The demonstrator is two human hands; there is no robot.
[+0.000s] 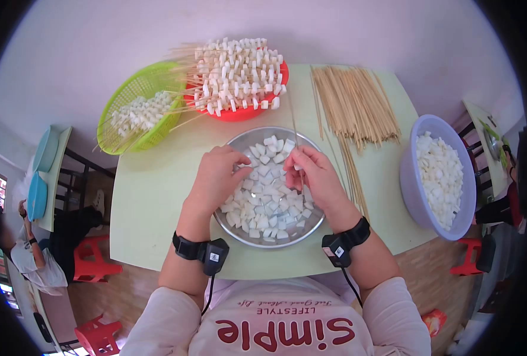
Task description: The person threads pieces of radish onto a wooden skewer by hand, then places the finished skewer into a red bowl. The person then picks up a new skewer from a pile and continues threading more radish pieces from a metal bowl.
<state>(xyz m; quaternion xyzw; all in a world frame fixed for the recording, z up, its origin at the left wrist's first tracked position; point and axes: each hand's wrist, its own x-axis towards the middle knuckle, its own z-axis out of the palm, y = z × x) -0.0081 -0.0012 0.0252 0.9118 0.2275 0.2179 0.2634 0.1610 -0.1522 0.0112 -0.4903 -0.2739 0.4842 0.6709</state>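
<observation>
Over the left part of a round metal tray filled with white cubes, my left hand has its thumb and index finger slightly apart, with no piece visible between them. A thin wooden skewer is pinched in my right hand above the tray's right part, its upper end pointing toward the wall. One white piece shows at the right fingertips, by the skewer. Both hands are bare, with black bands on the wrists.
A red basin piled with loaded skewers and a green basket stand at the back left. Loose skewers lie at the back right, some reaching beside the tray. A purple basin of white pieces is at right. Another person sits far left.
</observation>
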